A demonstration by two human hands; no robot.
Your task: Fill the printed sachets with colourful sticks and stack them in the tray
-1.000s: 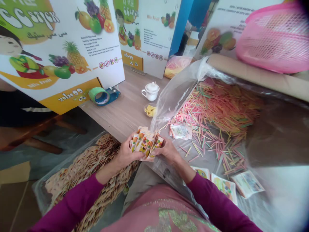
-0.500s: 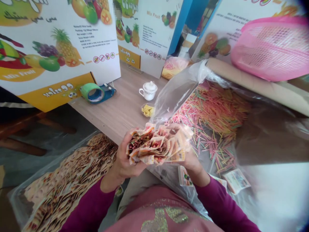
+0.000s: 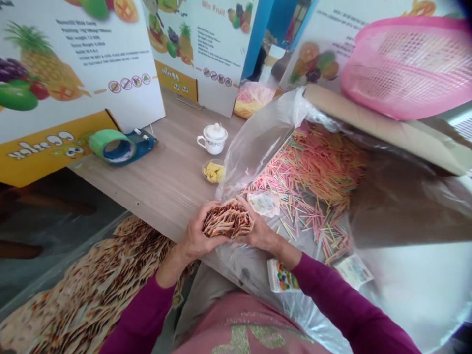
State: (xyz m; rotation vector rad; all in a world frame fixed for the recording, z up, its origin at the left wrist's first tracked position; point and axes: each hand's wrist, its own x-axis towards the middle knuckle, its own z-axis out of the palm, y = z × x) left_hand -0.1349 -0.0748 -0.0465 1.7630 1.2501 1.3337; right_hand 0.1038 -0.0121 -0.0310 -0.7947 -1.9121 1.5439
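Observation:
A tight bundle of candy packets (image 3: pixel 228 220), stacked side by side with their thin edges up, is pressed between my two hands above the front edge of the table. My left hand (image 3: pixel 195 237) wraps its left end, thumb toward me. On the other end, my right hand (image 3: pixel 260 231) closes round the packets. Just beyond my right fingers a single pale packet (image 3: pixel 263 203) lies by the loose pink, yellow and green candy sticks (image 3: pixel 320 162). Two more packets rest nearer me, a printed one (image 3: pixel 282 276) and a whitish one (image 3: pixel 354 270).
A clear plastic bag (image 3: pixel 92 290) full of packed packets is low on the left. On the table stand a tape dispenser (image 3: pixel 142 142), a lidded white cup (image 3: pixel 214 138) and a small dish of yellow bands (image 3: pixel 213 172). Printed cartons (image 3: pixel 121 59) and a pink basket (image 3: pixel 409 69) stand behind.
The loose, spread bundle is now squeezed compact and turned edges up, with my hands closer together. A pale packet now shows by the candy sticks. The camera view has shifted right.

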